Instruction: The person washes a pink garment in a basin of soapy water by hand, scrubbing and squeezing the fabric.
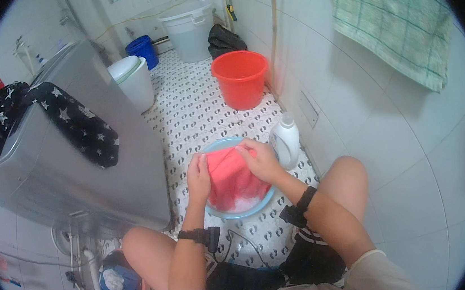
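A wet-looking pinkish-red cloth (229, 176) is stretched between my two hands, over a light blue basin (249, 213). My left hand (198, 177) grips the cloth's left upper edge, thumb on top. On the other side, my right hand (260, 160) pinches the right upper edge between thumb and fingers. The cloth's lower part hangs into the basin, where white suds (244, 203) show at the near side. Most of the basin's inside is hidden under the cloth. Just right of the basin stands a white plastic bottle (286, 146) with a handle.
On the left, a grey appliance (126, 156) carries a black star-patterned cloth (74, 119). Farther back are a red bucket (242, 84), a white lidded bin (137, 90), a blue bucket (143, 52) and a large pale tub (184, 37). A green towel (395, 20) hangs at right.
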Demonstrator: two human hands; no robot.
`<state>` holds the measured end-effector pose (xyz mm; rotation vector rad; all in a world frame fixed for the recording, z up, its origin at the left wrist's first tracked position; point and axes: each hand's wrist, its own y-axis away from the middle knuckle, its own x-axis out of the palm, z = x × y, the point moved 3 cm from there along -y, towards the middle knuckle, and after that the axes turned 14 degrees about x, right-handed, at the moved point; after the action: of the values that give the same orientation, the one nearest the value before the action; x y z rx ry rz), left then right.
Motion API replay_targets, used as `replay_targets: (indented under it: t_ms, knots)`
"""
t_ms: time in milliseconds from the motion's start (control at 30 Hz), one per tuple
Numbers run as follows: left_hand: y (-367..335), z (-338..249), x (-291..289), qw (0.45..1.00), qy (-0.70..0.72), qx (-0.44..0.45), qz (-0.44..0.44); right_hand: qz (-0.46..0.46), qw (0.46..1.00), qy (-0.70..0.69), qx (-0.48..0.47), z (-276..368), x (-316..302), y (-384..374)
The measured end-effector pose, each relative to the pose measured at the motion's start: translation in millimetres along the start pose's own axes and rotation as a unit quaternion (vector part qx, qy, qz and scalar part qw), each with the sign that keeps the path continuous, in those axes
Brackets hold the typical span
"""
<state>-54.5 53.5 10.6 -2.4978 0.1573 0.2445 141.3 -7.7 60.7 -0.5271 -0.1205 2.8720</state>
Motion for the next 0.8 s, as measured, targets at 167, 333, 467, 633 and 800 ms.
replay_targets:
  t_ms: [167,333,467,633,800]
  knots:
    - [13.5,23.6,15.7,0.965,0.197,-0.149,-0.086,0.062,0.99,0.037,-0.125,13.6,15.8,7.3]
    - [12.7,-14.4,48.9,0.974,0.186,-0.109,-0.066,-0.008,0.993,0.007,-0.114,12.3,19.9,6.8]
    - [18.1,-36.7,64.4,0.978,0.161,-0.108,-0.074,-0.106,0.994,0.007,-0.017,2.9,27.6,5.3]
    - [19.6,-34.8,55.3,0.98,0.106,-0.117,-0.118,-0.092,0.99,0.07,-0.085,16.7,41.1,16.6]
    - [18.0,-38.8,62.6,0.981,0.126,-0.122,-0.081,-0.116,0.99,-0.01,0.085,-2.5,28.8,1.4]
